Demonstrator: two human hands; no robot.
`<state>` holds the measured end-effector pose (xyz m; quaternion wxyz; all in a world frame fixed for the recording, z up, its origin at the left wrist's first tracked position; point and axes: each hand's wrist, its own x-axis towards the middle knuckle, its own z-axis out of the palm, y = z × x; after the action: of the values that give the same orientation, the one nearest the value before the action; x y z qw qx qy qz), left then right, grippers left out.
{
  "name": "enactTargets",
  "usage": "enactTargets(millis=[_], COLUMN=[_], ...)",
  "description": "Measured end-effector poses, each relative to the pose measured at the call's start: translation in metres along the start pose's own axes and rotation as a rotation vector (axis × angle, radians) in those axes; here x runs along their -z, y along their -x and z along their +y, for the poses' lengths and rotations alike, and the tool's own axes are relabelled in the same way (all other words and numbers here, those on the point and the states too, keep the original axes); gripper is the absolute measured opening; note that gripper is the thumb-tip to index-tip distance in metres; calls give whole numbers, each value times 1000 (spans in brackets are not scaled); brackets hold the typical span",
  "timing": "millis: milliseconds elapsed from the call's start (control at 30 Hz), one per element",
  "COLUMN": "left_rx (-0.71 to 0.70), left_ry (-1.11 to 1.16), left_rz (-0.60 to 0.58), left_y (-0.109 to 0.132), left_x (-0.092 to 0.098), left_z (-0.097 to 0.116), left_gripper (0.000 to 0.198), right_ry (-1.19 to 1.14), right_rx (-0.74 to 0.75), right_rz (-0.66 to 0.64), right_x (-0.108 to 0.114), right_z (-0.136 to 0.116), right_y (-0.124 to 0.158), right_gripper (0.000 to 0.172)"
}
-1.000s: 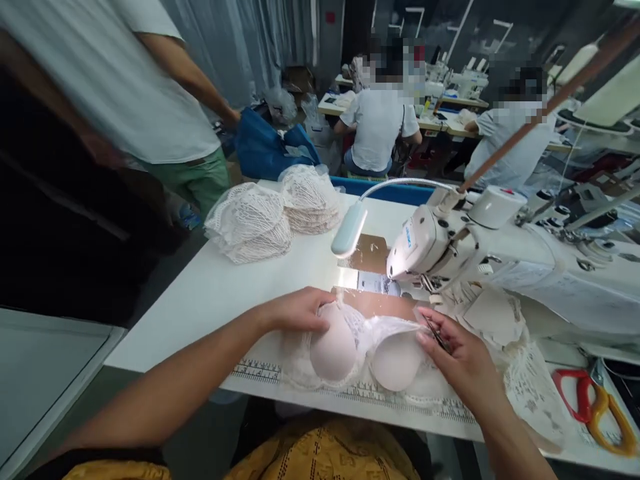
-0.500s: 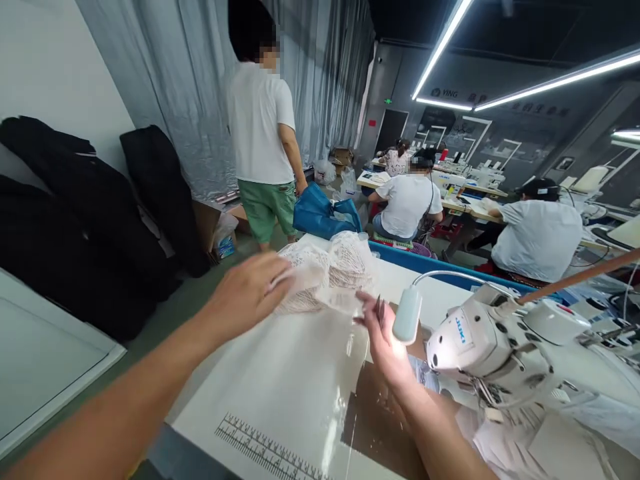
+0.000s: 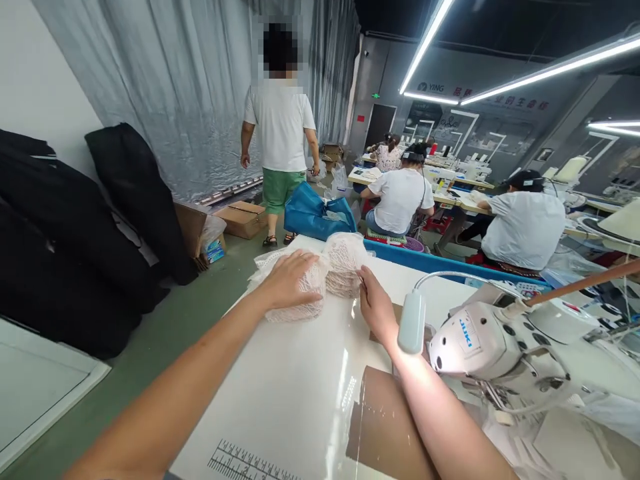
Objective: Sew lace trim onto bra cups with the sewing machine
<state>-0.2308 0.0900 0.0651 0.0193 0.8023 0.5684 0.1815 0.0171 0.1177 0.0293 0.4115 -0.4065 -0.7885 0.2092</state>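
Observation:
A stack of white lace bras [image 3: 343, 263] lies at the far left end of the white sewing table [image 3: 300, 387]. My left hand [image 3: 290, 280] rests flat on top of the stack's left part, fingers stretched over the lace. My right hand [image 3: 375, 303] touches the stack's right edge with its fingers held together; what they hold, if anything, is hidden. Both forearms reach forward across the table.
A white sewing machine [image 3: 480, 340] with a gooseneck lamp [image 3: 411, 320] stands at the right. Beyond the table are a blue bag [image 3: 313, 213], cardboard boxes [image 3: 243, 217], a standing person [image 3: 280, 127] and two seated workers [image 3: 400, 193]. Black bundles [image 3: 75, 227] line the left wall.
A second ago both hands held a bra in front of the machine. They carried it forward to the far stack, and the left hand now presses it down there. The standing person has walked away.

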Motion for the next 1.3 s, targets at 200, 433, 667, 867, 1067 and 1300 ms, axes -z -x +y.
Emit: enactTargets(millis=[200,433,667,867,1067,1300], left_rx=[-165,-527,-845,-900,-1061,-1126], left_ry=[6,281,406,322,209,215], left_rz=[253,-200,-382,-193,-215,-113], left_y=[7,46,26,-26,-7,16], left_x=[20,-8,-73,-126,-124,-145], left_z=[15,133,304,379,391,401], left_gripper=[64,39,44,64,49,19], right_ry=[142,308,308,351,388,386], right_rx=[57,22,-48,17,68,17], right_rz=[-373,-450,-49,46,192,455], right_x=[68,143,183,197,217,241], right_z=[-32,-37,-12,-5,-5,1], right_y=[98,234,316,338,366,371], right_gripper=[49,28,31,25,17,25])
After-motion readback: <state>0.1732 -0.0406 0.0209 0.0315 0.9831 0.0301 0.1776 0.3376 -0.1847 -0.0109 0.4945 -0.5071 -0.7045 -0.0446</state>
